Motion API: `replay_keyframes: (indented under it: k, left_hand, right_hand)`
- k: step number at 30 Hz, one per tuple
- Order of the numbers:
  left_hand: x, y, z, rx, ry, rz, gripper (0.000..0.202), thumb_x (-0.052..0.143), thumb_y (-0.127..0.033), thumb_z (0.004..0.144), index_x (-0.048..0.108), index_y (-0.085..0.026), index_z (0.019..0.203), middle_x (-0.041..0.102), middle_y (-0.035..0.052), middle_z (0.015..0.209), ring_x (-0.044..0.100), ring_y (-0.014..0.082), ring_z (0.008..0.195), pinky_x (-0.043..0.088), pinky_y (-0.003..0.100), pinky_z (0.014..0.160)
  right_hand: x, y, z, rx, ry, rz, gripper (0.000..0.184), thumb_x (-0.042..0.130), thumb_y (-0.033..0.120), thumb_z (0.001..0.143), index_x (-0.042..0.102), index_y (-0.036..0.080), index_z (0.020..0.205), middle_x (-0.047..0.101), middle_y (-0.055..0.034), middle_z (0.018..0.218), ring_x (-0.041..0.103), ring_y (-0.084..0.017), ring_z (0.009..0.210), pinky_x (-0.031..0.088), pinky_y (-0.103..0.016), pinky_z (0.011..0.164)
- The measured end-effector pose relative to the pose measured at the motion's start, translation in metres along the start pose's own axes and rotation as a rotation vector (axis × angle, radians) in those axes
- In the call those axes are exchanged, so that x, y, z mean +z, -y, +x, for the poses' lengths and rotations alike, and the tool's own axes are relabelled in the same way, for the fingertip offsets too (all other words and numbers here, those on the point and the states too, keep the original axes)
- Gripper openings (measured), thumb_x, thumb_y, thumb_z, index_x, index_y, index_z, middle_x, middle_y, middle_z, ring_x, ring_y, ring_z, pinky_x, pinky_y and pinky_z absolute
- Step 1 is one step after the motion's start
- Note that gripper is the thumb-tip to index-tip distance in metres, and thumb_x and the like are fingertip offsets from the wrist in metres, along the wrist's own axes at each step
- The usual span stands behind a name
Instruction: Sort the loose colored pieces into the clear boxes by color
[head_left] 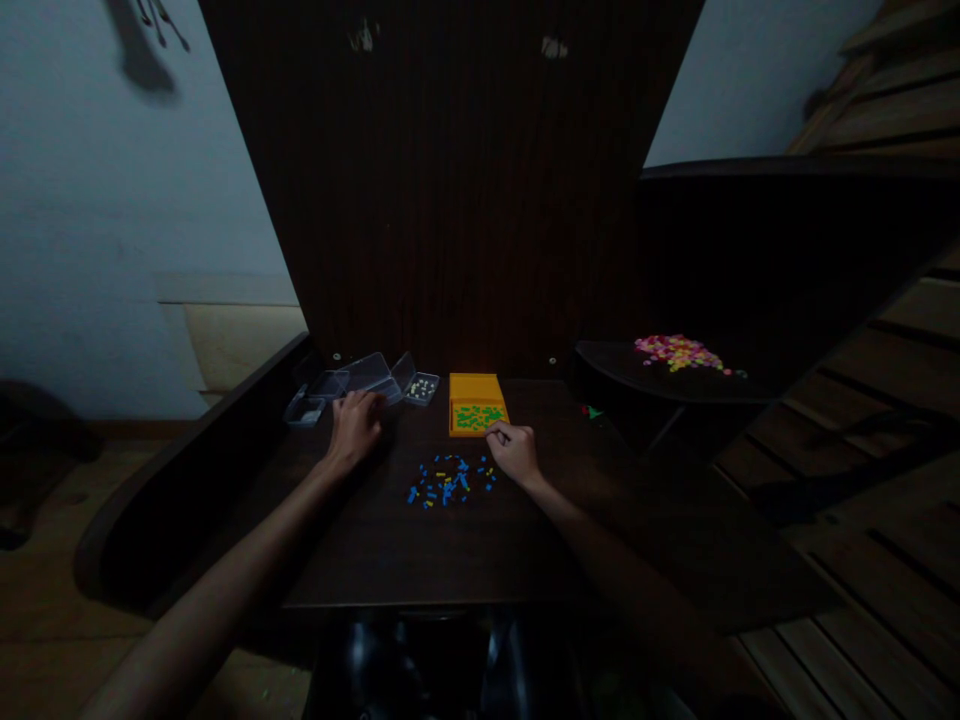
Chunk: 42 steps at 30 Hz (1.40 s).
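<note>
My left hand [355, 432] lies at the near edge of some clear plastic boxes, its fingers loosely bent and apart, with nothing seen in them. One clear box [306, 410] is beside it on the left, and a raised clear lid [367, 375] is just behind. My right hand [514, 453] is closed in a pinch at the front right corner of an open yellow box [474, 386]; whatever its fingertips hold is too small to make out. Small green pieces [480, 416] are spread inside that box. Loose blue and yellow pieces [448, 482] lie on the dark tabletop [375, 560] between my hands.
Another small clear box [421, 389] holds whitish pieces. A heap of pink and yellow pieces [679, 352] rests on a raised corner shelf [615, 358] at right. Small red and green bits [592, 411] lie below it. A dark panel [465, 200] closes the back.
</note>
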<state>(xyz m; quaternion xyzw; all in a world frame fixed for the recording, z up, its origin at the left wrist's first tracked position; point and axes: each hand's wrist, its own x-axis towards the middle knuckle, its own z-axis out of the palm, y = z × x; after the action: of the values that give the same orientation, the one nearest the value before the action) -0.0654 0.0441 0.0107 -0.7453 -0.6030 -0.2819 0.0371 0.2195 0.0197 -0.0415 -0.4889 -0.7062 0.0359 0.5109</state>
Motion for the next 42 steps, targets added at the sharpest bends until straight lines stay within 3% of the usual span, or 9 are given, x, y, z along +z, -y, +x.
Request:
replay_keyframes:
  k: [9, 14, 18, 21, 24, 28, 32, 38, 42]
  left_hand:
    - [0.005, -0.021, -0.033, 0.123, -0.058, -0.058, 0.025, 0.042, -0.020, 0.087, 0.064, -0.018, 0.098, 0.066, 0.0102, 0.096, 0.056, 0.0267, 0.095, 0.038, 0.042, 0.085]
    - [0.005, -0.041, -0.045, 0.314, 0.002, -0.076, 0.028, 0.043, -0.015, 0.086, 0.062, -0.019, 0.106, 0.064, 0.0093, 0.095, 0.054, 0.0250, 0.093, 0.038, 0.041, 0.083]
    - [0.003, -0.061, -0.041, 0.536, 0.097, -0.042, 0.040, 0.045, -0.006, 0.080, 0.059, -0.020, 0.115, 0.062, 0.0095, 0.100, 0.052, 0.0243, 0.094, 0.039, 0.041, 0.085]
    - [0.006, -0.071, -0.034, 0.658, 0.107, -0.029, 0.047, 0.046, -0.002, 0.075, 0.059, -0.019, 0.117, 0.061, 0.0101, 0.100, 0.051, 0.0251, 0.096, 0.040, 0.041, 0.085]
    - [0.011, -0.078, -0.028, 0.752, 0.080, -0.027, 0.051, 0.048, 0.000, 0.073, 0.057, -0.016, 0.121, 0.061, 0.0105, 0.099, 0.051, 0.0252, 0.096, 0.039, 0.040, 0.085]
    - [0.017, -0.081, -0.023, 0.836, 0.110, -0.059, 0.049, 0.048, -0.005, 0.079, 0.054, -0.018, 0.126, 0.064, 0.0099, 0.100, 0.052, 0.0241, 0.096, 0.039, 0.039, 0.086]
    - [0.022, -0.078, -0.025, 0.812, 0.091, -0.129, 0.038, 0.046, -0.012, 0.086, 0.060, -0.021, 0.120, 0.067, 0.0089, 0.103, 0.054, 0.0228, 0.097, 0.040, 0.041, 0.089]
    - [0.024, -0.071, -0.029, 0.520, -0.110, -0.331, 0.030, 0.060, -0.037, 0.086, 0.066, -0.022, 0.110, 0.060, 0.0103, 0.114, 0.053, 0.0252, 0.108, 0.043, 0.045, 0.095]
    - [0.020, -0.069, -0.023, 0.395, 0.005, -0.568, 0.035, 0.061, -0.040, 0.084, 0.065, -0.022, 0.114, 0.049, 0.0101, 0.129, 0.048, 0.0259, 0.121, 0.044, 0.045, 0.100]
  right_hand:
    - [0.001, 0.000, 0.000, 0.023, 0.004, 0.043, 0.023, 0.049, 0.020, 0.073, 0.066, 0.018, 0.058, 0.043, 0.0042, 0.042, 0.042, -0.010, 0.041, 0.036, -0.020, 0.050]
    - [-0.003, 0.002, 0.003, 0.140, 0.027, 0.206, 0.022, 0.049, 0.023, 0.076, 0.069, 0.016, 0.073, 0.048, 0.0039, 0.047, 0.044, -0.010, 0.044, 0.036, -0.021, 0.048]
    - [-0.009, 0.007, 0.009, 0.243, 0.094, 0.467, 0.027, 0.055, 0.035, 0.080, 0.066, 0.016, 0.096, 0.059, 0.0011, 0.066, 0.048, -0.009, 0.050, 0.036, -0.019, 0.044]
    - [-0.009, 0.011, 0.011, 0.315, 0.183, 0.610, 0.037, 0.058, 0.044, 0.081, 0.061, 0.018, 0.107, 0.058, 0.0024, 0.071, 0.039, -0.004, 0.039, 0.028, -0.018, 0.034]
    - [-0.007, 0.013, 0.011, 0.363, 0.217, 0.697, 0.043, 0.057, 0.051, 0.081, 0.058, 0.019, 0.109, 0.057, 0.0040, 0.071, 0.032, -0.002, 0.031, 0.021, -0.018, 0.028]
    - [-0.007, 0.014, 0.014, 0.400, 0.201, 0.745, 0.045, 0.057, 0.057, 0.079, 0.056, 0.020, 0.104, 0.059, 0.0053, 0.068, 0.036, -0.002, 0.028, 0.021, -0.018, 0.026]
    - [-0.009, 0.014, 0.016, 0.448, 0.203, 0.767, 0.043, 0.057, 0.060, 0.079, 0.057, 0.018, 0.091, 0.060, 0.0036, 0.067, 0.038, -0.002, 0.029, 0.024, -0.018, 0.027]
    - [-0.009, 0.013, 0.016, 0.505, 0.154, 0.734, 0.044, 0.060, 0.061, 0.076, 0.059, 0.017, 0.083, 0.059, 0.0033, 0.063, 0.038, -0.003, 0.032, 0.028, -0.018, 0.028]
    - [-0.010, 0.015, 0.016, 0.506, 0.190, 0.715, 0.046, 0.060, 0.062, 0.075, 0.059, 0.016, 0.076, 0.060, 0.0028, 0.061, 0.037, -0.003, 0.032, 0.028, -0.017, 0.029]
